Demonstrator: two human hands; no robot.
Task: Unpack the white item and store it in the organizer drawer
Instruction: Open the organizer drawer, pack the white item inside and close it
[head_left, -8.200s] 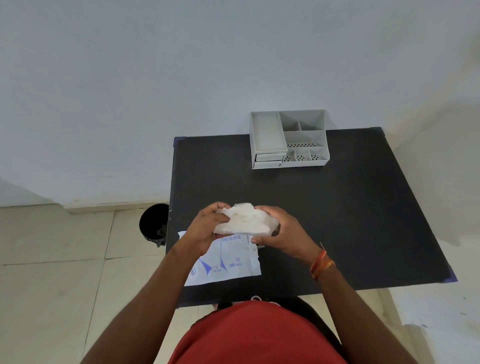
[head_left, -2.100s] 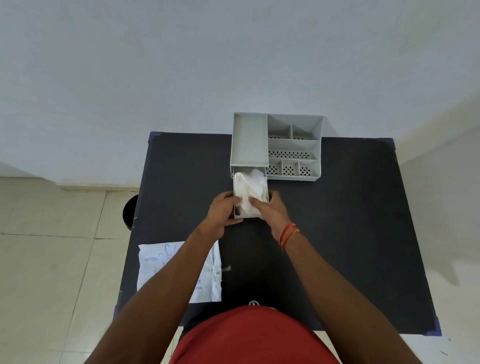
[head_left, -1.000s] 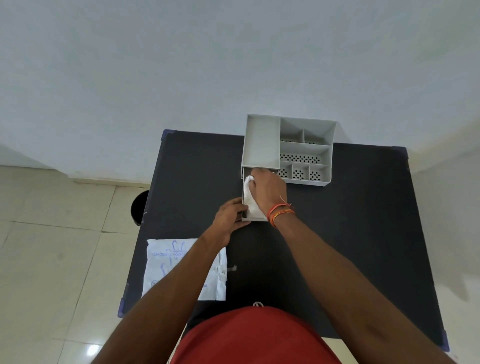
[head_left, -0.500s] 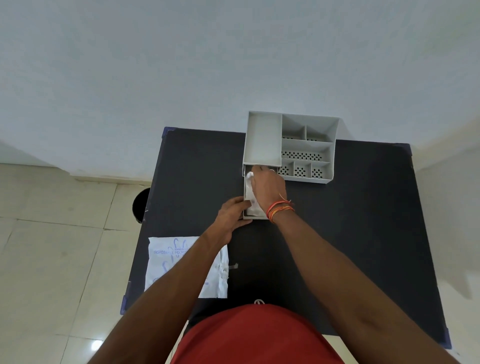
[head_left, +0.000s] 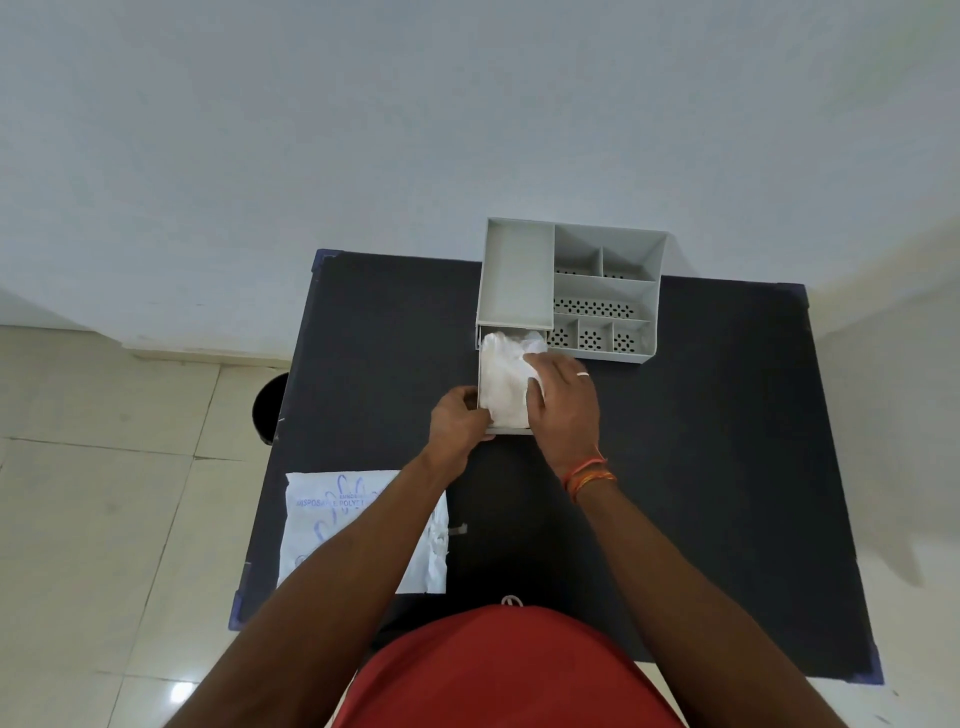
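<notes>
Both hands at the pulled-out drawer (head_left: 506, 429) now: right hand (head_left: 563, 402) slid back off the white bundle (head_left: 504, 382), fingers flat, gripping nothing; left hand (head_left: 457, 423) pinching the drawer's front corner; only closing left.

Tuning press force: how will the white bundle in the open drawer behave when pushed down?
The white bundle looks crumpled and soft, so probably floppy, compressing under the right hand. It bulges above the drawer, so it may spring back.

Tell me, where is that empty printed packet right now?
The printed packet lies flat at the black table's near-left corner, partly under the left forearm.
</notes>
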